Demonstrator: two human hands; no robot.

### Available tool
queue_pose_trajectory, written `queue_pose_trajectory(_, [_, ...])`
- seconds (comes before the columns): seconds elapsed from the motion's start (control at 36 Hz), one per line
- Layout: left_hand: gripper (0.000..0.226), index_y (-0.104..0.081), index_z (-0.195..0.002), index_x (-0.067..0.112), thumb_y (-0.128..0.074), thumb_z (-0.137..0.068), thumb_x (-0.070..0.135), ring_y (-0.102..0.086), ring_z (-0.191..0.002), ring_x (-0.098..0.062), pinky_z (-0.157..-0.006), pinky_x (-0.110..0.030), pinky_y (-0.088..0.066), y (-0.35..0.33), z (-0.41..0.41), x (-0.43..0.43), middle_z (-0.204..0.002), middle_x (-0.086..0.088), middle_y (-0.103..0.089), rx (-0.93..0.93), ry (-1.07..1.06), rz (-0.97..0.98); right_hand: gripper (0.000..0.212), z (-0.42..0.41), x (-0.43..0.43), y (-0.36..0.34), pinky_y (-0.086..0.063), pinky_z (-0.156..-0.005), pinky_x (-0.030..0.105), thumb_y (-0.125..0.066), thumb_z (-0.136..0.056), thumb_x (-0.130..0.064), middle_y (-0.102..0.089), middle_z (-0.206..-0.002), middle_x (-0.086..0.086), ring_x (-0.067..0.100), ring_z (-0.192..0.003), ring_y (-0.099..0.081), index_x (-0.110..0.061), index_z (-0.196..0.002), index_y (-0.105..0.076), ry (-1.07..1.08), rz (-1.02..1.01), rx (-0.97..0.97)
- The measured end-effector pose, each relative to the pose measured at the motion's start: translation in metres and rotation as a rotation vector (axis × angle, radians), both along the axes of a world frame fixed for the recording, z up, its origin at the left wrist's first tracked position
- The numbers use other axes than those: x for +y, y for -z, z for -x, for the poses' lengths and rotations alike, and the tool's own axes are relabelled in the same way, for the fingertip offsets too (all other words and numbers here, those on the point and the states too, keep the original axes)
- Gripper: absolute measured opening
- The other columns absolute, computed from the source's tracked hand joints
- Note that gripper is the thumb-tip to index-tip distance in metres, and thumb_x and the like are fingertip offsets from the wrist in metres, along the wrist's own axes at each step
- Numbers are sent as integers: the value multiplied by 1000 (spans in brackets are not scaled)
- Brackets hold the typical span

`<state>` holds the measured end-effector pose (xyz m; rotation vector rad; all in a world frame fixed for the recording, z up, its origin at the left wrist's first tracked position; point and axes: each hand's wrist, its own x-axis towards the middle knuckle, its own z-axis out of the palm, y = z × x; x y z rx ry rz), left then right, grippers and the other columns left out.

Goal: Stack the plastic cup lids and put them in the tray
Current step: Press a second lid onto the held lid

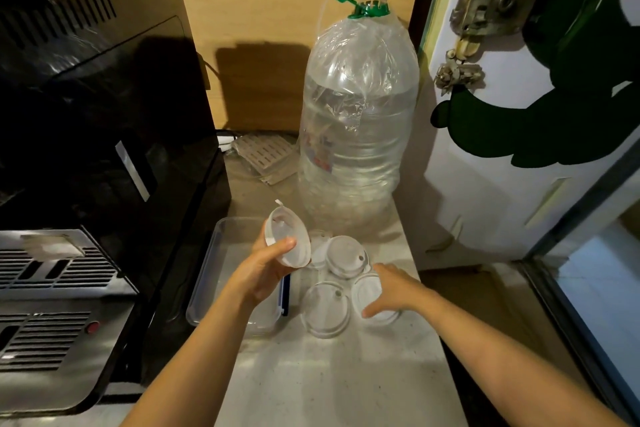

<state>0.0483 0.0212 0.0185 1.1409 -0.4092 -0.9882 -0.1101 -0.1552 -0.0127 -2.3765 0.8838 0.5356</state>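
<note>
My left hand [258,274] grips a tilted stack of lids [289,237] above the clear tray [207,284]. My right hand [391,291] lies spread on a lid [369,295] on the counter, beside three others; a water bottle [356,114] stands behind.

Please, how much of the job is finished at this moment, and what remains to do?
Done: little; the tray looks empty of lids. In hand: the left hand holds a lid, maybe a few nested, tilted above the tray, while the right hand rests on another lid. Left: at least three more lids lie on the counter; all must be stacked and placed.
</note>
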Motion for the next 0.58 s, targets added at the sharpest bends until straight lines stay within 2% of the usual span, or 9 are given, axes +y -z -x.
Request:
queue_pose_trajectory(0.06, [95, -30, -139, 20, -70, -53, 28, -50, -117, -33, -79, -36, -54, 2, 0, 1, -132, -18, -45, -22, 16, -23, 101, -2, 7, 5, -41, -101, 40, -78, -61, -50, -35, -143, 8, 29, -129, -38, -16, -139, -25, -36, 66, 53])
queue_pose_trajectory(0.14, [89, -32, -136, 24, -68, -56, 33, -49, -119, -32, -84, -39, -50, 2, 2, 2, -132, -14, -45, -26, 12, -30, 109, -8, 12, 12, -39, -102, 42, -76, -62, -52, -30, -147, 9, 31, -132, -35, -13, -144, -17, -71, 146, 88])
queue_pose_trajectory(0.22, [74, -36, -132, 29, -63, -65, 42, -54, -110, -23, -80, -35, -52, 2, 3, 2, -129, -7, -48, -2, 17, -24, 107, -12, 16, 18, -39, -101, 41, -75, -64, -51, -29, -147, 9, 32, -132, -33, -12, -144, -15, -98, 205, 139])
queue_pose_trajectory(0.31, [72, -34, -137, 22, -54, -76, 54, -56, -106, -23, -72, -30, -56, 4, 3, 2, -138, -14, -45, 68, -17, -39, 96, -14, 20, 24, -41, -99, 41, -75, -69, -42, -30, -147, 9, 32, -132, -32, -12, -142, -19, -114, 247, 149])
queue_pose_trajectory(0.36, [74, -35, -137, 18, -43, -74, 55, -58, -103, -24, -76, -34, -53, 4, 3, 2, -131, -14, -51, 97, -37, -48, 91, -15, 20, 26, -42, -99, 41, -75, -71, -38, -30, -146, 9, 33, -131, -31, -13, -141, -22, -104, 239, 142])
queue_pose_trajectory(0.44, [62, -37, -136, 15, -32, -87, 53, -59, -100, -24, -82, -38, -47, 2, 5, 3, -113, -10, -60, 111, -59, -51, 88, -15, 18, 25, -42, -98, 41, -74, -72, -34, -30, -145, 9, 33, -131, -30, -15, -141, -22, -99, 216, 122])
queue_pose_trajectory(0.58, [60, -38, -136, 13, -28, -91, 51, -58, -102, -23, -88, -37, -44, 1, 6, 1, -113, -9, -60, 116, -74, -79, 91, -10, 15, 24, -41, -99, 41, -71, -71, -36, -24, -148, 9, 34, -133, -26, -26, -144, -17, -114, 205, 95])
